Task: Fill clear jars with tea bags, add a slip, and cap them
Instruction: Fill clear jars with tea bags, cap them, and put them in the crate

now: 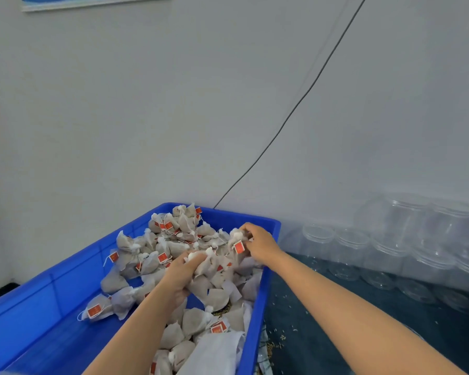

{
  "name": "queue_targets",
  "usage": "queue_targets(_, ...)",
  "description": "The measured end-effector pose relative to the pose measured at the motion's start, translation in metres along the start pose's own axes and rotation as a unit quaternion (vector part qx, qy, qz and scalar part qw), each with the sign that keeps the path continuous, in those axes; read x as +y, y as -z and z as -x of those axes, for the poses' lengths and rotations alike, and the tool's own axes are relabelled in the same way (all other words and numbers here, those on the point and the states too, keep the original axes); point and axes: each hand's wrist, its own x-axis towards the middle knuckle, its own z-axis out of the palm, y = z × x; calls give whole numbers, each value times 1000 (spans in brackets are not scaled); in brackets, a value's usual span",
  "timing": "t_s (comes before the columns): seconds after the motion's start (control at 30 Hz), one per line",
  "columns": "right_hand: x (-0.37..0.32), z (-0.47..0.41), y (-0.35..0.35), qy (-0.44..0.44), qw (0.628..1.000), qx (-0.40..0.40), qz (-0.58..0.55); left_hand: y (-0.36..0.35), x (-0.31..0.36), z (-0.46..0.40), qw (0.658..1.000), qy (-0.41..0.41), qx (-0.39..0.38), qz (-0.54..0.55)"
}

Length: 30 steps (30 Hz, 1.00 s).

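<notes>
A big blue plastic bin (38, 301) holds a heap of grey-white tea bags (173, 239) with red tags on strings. My left hand (183, 274) is in the middle of the heap, its fingers curled round a bunch of tea bags. My right hand (259, 243) reaches in near the bin's far right corner and pinches a tea bag with a red tag hanging from it. Several clear jars (390, 247) without caps stand in rows to the right of the bin, against the wall.
A dark blue table surface (322, 320) lies right of the bin, strewn with small grains. A thin black cable (295, 106) runs diagonally up the white wall. White mesh material (214, 353) lies in the bin's near right corner.
</notes>
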Motion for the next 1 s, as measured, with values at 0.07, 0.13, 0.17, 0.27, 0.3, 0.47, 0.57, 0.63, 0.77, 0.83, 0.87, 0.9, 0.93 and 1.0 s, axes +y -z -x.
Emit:
queue_targets(0.07,-8,13,19,-13,989,-10,-149,-6,5,7,999,-2,-48,19)
queue_targets(0.13,-13,30,40,-23,967,-30,-252,-17,11,18,994,-5,-104,16)
queue_targets(0.17,-15,39,51,-24,956,-38,-289,-24,14,24,992,-9,-128,8)
queue_targets(0.27,-15,69,85,-23,933,-45,-357,-53,23,42,985,-8,-170,9)
queue_targets(0.3,-13,81,97,-25,929,-47,-365,-63,25,48,985,4,-169,18)
queue_targets(0.47,13,138,152,-51,922,-29,-383,-110,29,71,979,19,-189,70)
queue_targets(0.57,36,170,172,-68,932,-2,-356,-137,27,88,973,7,-214,83)
queue_targets(0.63,53,187,177,-84,947,29,-308,-156,22,98,969,4,-235,75)
queue_targets(0.77,78,214,179,-99,973,69,-198,-193,5,113,968,24,-250,29)
queue_targets(0.83,86,222,176,-102,979,90,-155,-206,-3,117,966,15,-257,18)
queue_targets(0.87,90,225,174,-106,979,102,-138,-211,-7,118,965,12,-260,14)
queue_targets(0.9,93,228,171,-112,979,113,-127,-215,-10,119,966,13,-260,11)
queue_targets(0.93,96,231,169,-117,978,122,-123,-218,-12,119,966,14,-259,5)
queue_targets(1.0,100,233,166,-124,976,136,-119,-224,-15,119,967,12,-253,0)
